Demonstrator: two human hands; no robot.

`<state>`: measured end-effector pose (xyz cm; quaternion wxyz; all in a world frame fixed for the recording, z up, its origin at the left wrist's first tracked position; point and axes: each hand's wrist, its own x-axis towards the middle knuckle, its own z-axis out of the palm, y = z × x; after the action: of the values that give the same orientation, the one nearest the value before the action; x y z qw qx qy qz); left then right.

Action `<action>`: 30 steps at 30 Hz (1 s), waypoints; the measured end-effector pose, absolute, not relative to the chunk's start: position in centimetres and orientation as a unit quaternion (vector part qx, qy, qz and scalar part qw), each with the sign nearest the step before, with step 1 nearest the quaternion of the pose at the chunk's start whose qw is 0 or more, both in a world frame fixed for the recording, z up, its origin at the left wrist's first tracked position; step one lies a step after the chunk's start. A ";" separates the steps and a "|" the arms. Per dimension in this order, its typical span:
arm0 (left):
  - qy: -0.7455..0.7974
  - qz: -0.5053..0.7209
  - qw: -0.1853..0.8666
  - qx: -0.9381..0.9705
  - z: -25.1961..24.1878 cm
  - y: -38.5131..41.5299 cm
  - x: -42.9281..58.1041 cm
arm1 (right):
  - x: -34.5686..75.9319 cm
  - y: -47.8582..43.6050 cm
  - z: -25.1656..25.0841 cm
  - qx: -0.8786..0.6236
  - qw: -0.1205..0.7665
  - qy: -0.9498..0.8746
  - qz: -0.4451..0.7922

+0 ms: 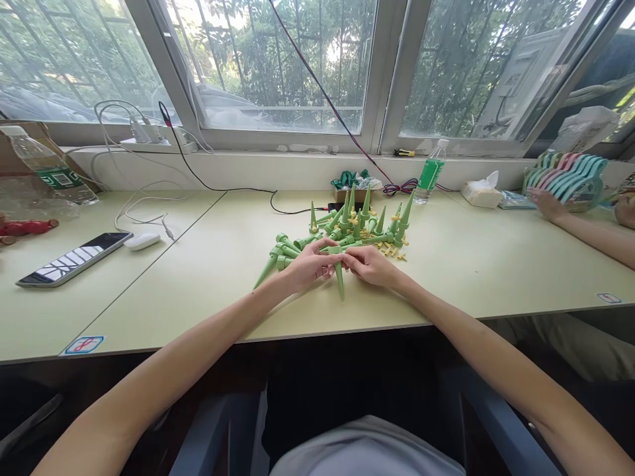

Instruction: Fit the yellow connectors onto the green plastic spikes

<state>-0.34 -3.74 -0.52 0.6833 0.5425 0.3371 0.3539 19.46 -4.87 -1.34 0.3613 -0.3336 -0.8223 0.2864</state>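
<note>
My left hand [313, 266] is closed around the ribbed cap end of a green plastic watering spike [340, 283], whose point faces down toward me just above the table. From the other side, my right hand [371, 266] has its thumb and fingers pinched together against the spike, just below the cap. Whether a small piece sits between those right fingertips is hidden. Right behind both hands lies a heap of similar green spikes [285, 246], some standing upright on their caps. Small yellow valve pieces [391, 251] are scattered at the heap's right side, and others are fitted in spikes.
A bottle [430, 173] and a tissue box [482, 192] stand at the back right. Another person's hand [546, 203] touches pastel hangers [565, 175]. On the left are a phone [74, 259], a white earbud case [142, 241] and cables. The table's front edge [342, 332] is near.
</note>
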 end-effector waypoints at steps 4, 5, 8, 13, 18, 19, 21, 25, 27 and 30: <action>0.335 0.357 0.684 0.541 -0.5 -3.7 -0.2 | 19.4 -4.9 -1.3 -0.334 0.361 -0.822 0.287; 0.335 0.358 0.685 0.539 -0.4 -3.7 -0.2 | 19.4 -4.9 -1.3 -0.334 0.362 -0.822 0.287; 0.340 0.362 0.692 0.524 -0.4 -3.8 -0.2 | 19.5 -4.9 -1.3 -0.336 0.362 -0.821 0.286; 0.342 0.363 0.713 0.492 -0.6 -3.7 -0.3 | 19.5 -4.8 -1.4 -0.335 0.365 -0.821 0.284; 0.339 0.361 0.720 0.486 -0.7 -3.7 -0.3 | 19.5 -4.8 -1.3 -0.336 0.367 -0.819 0.285; 0.339 0.361 0.721 0.485 -0.7 -3.7 -0.3 | 19.5 -4.8 -1.3 -0.336 0.366 -0.819 0.286; 0.338 0.362 0.723 0.481 -0.7 -3.7 -0.2 | 19.5 -4.8 -1.3 -0.337 0.365 -0.819 0.286; 0.339 0.363 0.724 0.479 -0.7 -3.6 -0.2 | 19.5 -4.8 -1.4 -0.339 0.366 -0.820 0.282; 0.340 0.361 0.723 0.481 -0.7 -3.6 -0.2 | 19.5 -4.8 -1.5 -0.340 0.366 -0.820 0.279; 0.343 0.361 0.721 0.481 -0.6 -3.7 -0.2 | 19.5 -4.8 -1.4 -0.344 0.365 -0.820 0.276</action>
<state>-0.20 -3.66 -0.63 0.7212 0.4812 0.3431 0.3613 19.49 -4.81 -1.42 0.3646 -0.3441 -0.8199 0.2764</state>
